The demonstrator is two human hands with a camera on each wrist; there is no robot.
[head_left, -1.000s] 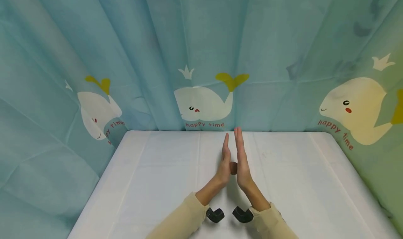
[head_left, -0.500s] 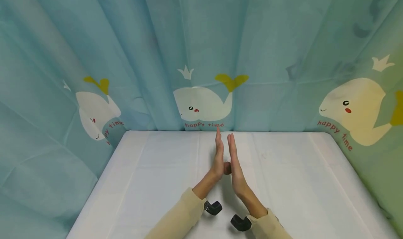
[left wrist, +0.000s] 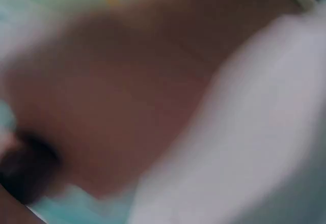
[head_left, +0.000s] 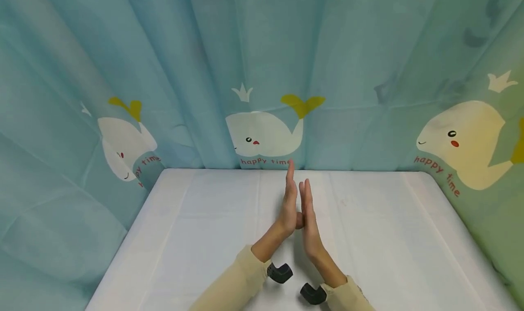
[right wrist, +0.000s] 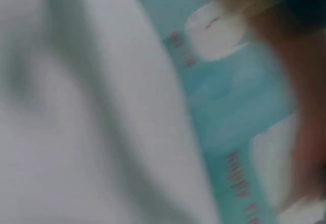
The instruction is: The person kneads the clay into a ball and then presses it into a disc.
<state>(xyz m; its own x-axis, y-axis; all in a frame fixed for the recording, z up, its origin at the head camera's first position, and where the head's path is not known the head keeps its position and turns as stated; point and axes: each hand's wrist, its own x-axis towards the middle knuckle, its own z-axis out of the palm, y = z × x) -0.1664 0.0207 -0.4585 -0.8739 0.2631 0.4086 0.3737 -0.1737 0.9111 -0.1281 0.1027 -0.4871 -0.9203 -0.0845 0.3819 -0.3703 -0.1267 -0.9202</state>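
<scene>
In the head view, both hands stand over the table with straight fingers pointing away, palms facing each other. A small brown ball (head_left: 299,220) is caught between the palms, partly covered by them. The left hand (head_left: 288,211) reaches farther forward than the right hand (head_left: 309,227). Neither hand curls its fingers round the ball. Motion blurs the left wrist view, where the ball (left wrist: 30,170) appears dark at the lower left beside a large blurred palm. Along the right edge of the right wrist view, part of a hand shows, blurred.
A white table (head_left: 213,211) lies under the hands. Behind it and at its sides hangs a blue-green curtain (head_left: 352,74) printed with whales. Each wrist carries a black camera mount, one at the left (head_left: 280,273) and one at the right (head_left: 313,294).
Palms have slid past each other: the left hand moved forward and the right hand back. Hands and ball shifted left, then slightly right again. The ball stays between the palms.
</scene>
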